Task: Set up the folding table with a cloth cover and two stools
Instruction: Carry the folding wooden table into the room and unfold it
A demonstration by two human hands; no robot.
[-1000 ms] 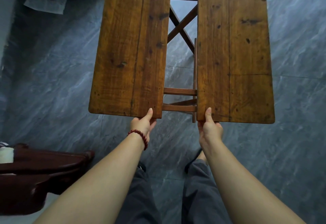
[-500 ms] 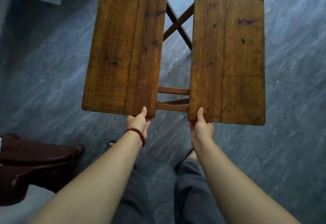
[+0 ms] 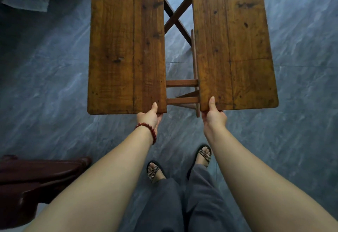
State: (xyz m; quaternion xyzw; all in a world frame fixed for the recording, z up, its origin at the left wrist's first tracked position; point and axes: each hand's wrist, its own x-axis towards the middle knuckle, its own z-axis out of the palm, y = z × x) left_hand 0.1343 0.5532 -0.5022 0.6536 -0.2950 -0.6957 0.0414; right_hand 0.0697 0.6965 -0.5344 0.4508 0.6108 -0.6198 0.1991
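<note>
A dark reddish wooden furniture piece [image 3: 36,177] stands low left on the grey marbled tile floor [image 3: 45,78]. The left hand [image 3: 149,117], thumb on top and fingers curled beneath, grips the near inner corner of the left leaf [image 3: 126,45] of the brown wooden folding table [image 3: 182,83], which stands on the floor directly ahead. Crossed legs [image 3: 175,16] show through the central gap. The right hand [image 3: 213,114] grips the right leaf [image 3: 232,45] likewise.

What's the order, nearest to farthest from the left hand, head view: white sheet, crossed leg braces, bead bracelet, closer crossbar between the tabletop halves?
From the left hand:
1. bead bracelet, on its own wrist.
2. closer crossbar, just right of it, in the gap.
3. crossed leg braces, farther ahead, under the gap.
4. white sheet, on the floor, far upper left.
</note>
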